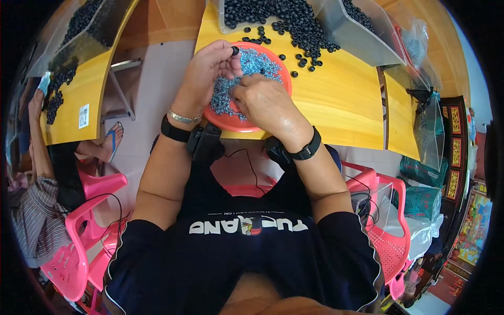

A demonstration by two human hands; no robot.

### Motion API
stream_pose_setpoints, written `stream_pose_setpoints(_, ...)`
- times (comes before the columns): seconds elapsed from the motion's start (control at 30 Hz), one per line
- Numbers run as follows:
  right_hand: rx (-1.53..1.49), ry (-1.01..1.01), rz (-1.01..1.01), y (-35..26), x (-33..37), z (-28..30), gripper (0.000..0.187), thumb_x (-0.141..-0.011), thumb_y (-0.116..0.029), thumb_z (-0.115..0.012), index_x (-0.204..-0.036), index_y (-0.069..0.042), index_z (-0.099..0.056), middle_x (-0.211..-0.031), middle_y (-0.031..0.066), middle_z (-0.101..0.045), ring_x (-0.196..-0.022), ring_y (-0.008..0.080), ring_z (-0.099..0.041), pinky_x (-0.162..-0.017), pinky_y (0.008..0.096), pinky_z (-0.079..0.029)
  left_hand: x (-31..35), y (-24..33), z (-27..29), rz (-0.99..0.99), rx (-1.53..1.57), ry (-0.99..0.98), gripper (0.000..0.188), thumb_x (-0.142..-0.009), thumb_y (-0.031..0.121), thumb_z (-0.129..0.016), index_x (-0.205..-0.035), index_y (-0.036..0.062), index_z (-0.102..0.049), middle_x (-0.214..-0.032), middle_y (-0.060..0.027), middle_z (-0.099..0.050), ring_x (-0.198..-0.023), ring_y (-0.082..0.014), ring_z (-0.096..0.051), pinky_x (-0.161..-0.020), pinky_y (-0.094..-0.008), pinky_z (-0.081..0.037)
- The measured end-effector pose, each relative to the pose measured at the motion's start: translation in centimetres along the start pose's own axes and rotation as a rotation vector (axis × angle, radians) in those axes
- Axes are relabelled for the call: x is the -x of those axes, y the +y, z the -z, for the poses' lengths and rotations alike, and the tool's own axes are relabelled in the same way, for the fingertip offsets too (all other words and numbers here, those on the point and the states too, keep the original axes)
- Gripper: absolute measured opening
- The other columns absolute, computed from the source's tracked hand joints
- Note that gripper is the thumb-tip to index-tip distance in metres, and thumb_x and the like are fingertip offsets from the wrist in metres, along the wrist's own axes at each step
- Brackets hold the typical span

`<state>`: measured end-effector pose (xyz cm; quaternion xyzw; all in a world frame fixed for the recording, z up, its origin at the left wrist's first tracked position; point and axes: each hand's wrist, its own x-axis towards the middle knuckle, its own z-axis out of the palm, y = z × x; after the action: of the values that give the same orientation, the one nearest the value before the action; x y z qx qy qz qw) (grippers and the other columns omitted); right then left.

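Our left hand [210,65] grips a black bead [235,51] just beyond and left of our curled right hand [269,102], its grip hidden, above small blue pieces [260,62] in the bowl [287,79].

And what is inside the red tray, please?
Many small blue pieces. The left hand and right hand cover part of the tray; what lies beneath them cannot be seen.

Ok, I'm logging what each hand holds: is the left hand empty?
No, the left hand holds a black bead at its fingertips, over the orange-red bowl of small blue pieces.
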<state>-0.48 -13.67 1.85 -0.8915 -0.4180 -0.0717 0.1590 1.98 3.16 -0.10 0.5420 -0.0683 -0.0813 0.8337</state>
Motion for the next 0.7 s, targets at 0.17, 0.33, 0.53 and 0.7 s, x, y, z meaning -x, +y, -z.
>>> stream_pose_setpoints(0.17,-0.182,0.079,0.0,1.5,-0.2,0.0,0.011,-0.072,-0.005,-0.065,-0.083,-0.003,-0.066,-0.077,0.0126,-0.063,-0.077,0.032,-0.061,-0.068,0.0387,-0.05,0.0,0.1,0.2,0.008,0.01,-0.025,0.021,-0.093,0.021,-0.045,-0.091,0.0033,-0.056,-0.081,-0.0039,-0.059,-0.075,-0.0124,-0.057,-0.068,-0.0229,-0.044)
stream_pose_setpoints(0.33,-0.647,0.051,-0.282,2.5,-0.1,0.5,0.01,-0.084,-0.003,-0.06,-0.093,-0.001,-0.065,-0.079,0.0082,-0.065,-0.07,0.0117,-0.06,-0.067,0.0259,-0.048,0.1,0.2,-0.2,-0.05,0.026,0.036,0.019,-0.093,0.019,-0.045,-0.089,0.0047,-0.057,-0.076,-0.0023,-0.059,-0.069,-0.01,-0.057,-0.063,-0.0203,-0.044)
stream_pose_setpoints(0.53,-0.505,-0.023,-0.365,2.3,-0.3,1.3,0.008,-0.084,-0.007,-0.063,-0.086,0.0,-0.063,-0.075,0.0073,-0.063,-0.068,0.0089,-0.057,-0.063,0.0244,-0.046,0.0,0.0,0.3,-0.063,0.037,0.019,0.018,-0.093,0.02,-0.047,-0.088,0.005,-0.057,-0.076,-0.0024,-0.059,-0.068,-0.0104,-0.058,-0.061,-0.0205,-0.044)
stream_pose_setpoints(0.7,-0.193,0.095,-0.149,2.1,-0.3,1.1,0.008,-0.075,-0.004,-0.064,-0.083,-0.002,-0.064,-0.081,0.0114,-0.063,-0.073,0.0268,-0.062,-0.064,0.033,-0.048,-0.2,0.0,0.7,-0.067,0.027,0.016,0.017,-0.092,0.02,-0.049,-0.086,0.0056,-0.057,-0.075,-0.0019,-0.06,-0.067,-0.0107,-0.06,-0.06,-0.0207,-0.045)
